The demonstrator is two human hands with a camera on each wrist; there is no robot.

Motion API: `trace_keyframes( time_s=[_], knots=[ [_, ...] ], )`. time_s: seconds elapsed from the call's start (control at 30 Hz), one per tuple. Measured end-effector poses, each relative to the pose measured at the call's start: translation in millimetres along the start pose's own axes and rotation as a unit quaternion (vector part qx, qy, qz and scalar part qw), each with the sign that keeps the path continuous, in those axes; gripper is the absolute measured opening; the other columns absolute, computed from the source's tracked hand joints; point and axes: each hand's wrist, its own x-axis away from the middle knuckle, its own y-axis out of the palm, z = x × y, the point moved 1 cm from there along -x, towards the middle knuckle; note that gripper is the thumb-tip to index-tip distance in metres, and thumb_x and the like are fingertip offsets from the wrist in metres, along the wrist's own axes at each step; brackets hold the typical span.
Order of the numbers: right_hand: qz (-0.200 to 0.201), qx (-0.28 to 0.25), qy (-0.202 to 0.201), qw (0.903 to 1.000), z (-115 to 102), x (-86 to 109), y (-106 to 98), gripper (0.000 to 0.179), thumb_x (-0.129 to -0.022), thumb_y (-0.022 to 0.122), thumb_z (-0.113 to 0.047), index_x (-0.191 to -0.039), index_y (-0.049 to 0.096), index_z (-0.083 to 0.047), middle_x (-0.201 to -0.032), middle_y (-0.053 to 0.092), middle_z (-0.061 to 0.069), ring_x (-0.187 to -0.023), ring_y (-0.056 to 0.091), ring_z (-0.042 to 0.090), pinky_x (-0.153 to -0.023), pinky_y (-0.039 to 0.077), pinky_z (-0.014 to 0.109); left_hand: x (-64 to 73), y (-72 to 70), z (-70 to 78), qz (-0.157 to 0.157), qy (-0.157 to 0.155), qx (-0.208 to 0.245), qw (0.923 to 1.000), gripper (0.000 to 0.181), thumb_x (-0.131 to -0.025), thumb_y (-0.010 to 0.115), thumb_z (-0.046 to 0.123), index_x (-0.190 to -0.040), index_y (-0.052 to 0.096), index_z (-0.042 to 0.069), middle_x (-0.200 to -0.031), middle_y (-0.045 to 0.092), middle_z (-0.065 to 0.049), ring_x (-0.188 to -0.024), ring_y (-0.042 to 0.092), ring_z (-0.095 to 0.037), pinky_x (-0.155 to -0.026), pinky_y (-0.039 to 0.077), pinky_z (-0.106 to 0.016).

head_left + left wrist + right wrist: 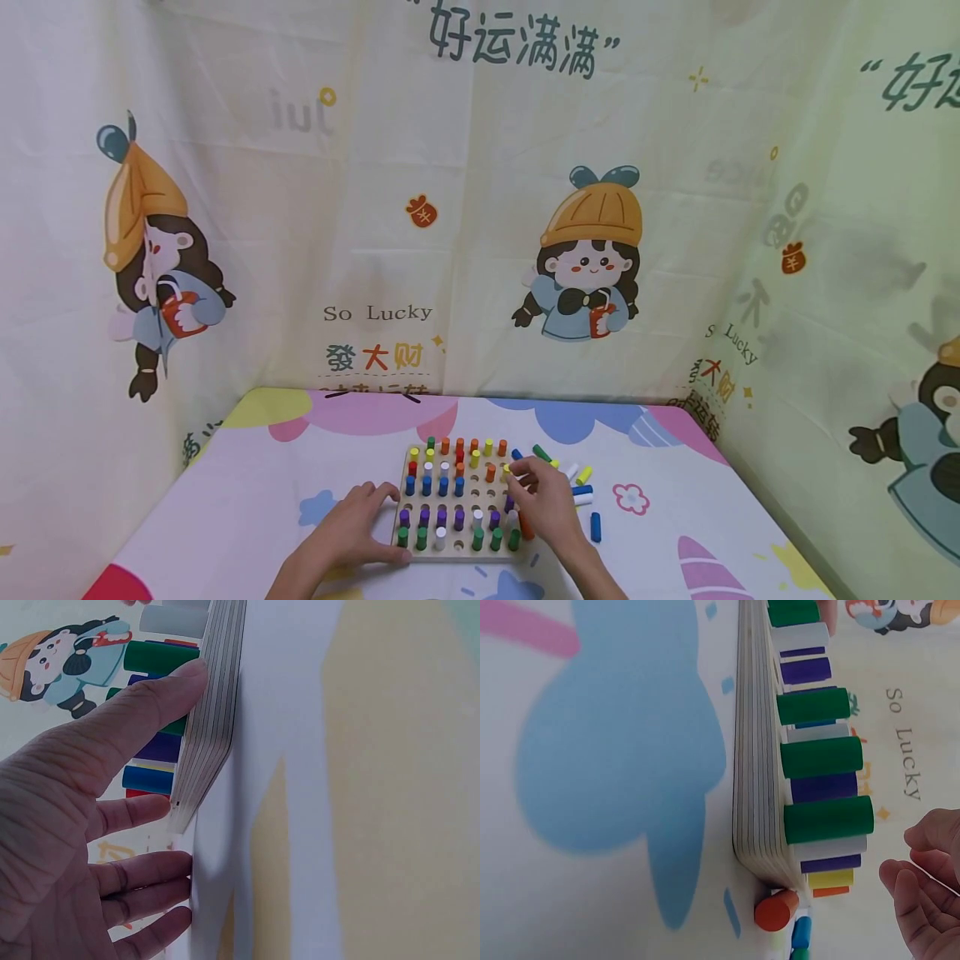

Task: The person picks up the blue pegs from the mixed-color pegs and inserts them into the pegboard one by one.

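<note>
Near right fingers point(530, 469), a yellow peg point(507, 472).

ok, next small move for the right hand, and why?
Probably reach right and pick up the loose blue peg lying apart on the table. The right hand looks empty: the yellow peg near it stands in the board, apart from the fingers. The left hand touches the board, and empty holes remain there.
</note>
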Motion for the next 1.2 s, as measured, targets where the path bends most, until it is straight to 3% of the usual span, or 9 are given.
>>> trace_keyframes(
  time_s=[0.27,1.2],
  knots=[
    [0.011,0.011,0.008,0.9998,6,1.5,-3,0.011,-0.092,0.076,-0.012,-0.101,0.072,-0.008,-0.092,0.07,-0.001,-0.078,0.062,0.009,-0.071,0.053,0.02,0.6,-0.3,0.9,0.0,-0.001,-0.001,1.0,0.072,-0.062,0.093,0.059,-0.116,0.062,0.023,-0.107,0.057,-0.005,-0.098,0.052,-0.026,-0.094,0.052,-0.059],
    [0.028,0.013,0.003,0.9995,32,2.5,-19,0.012,-0.088,0.077,-0.005,-0.099,0.072,-0.005,-0.09,0.073,0.0,-0.076,0.065,0.011,-0.066,0.053,0.023,-1.3,1.1,-2.2,-0.001,0.002,0.005,1.0,0.074,-0.062,0.092,0.06,-0.118,0.062,0.022,-0.11,0.058,-0.006,-0.098,0.052,-0.026,-0.094,0.051,-0.06]
  ],
)
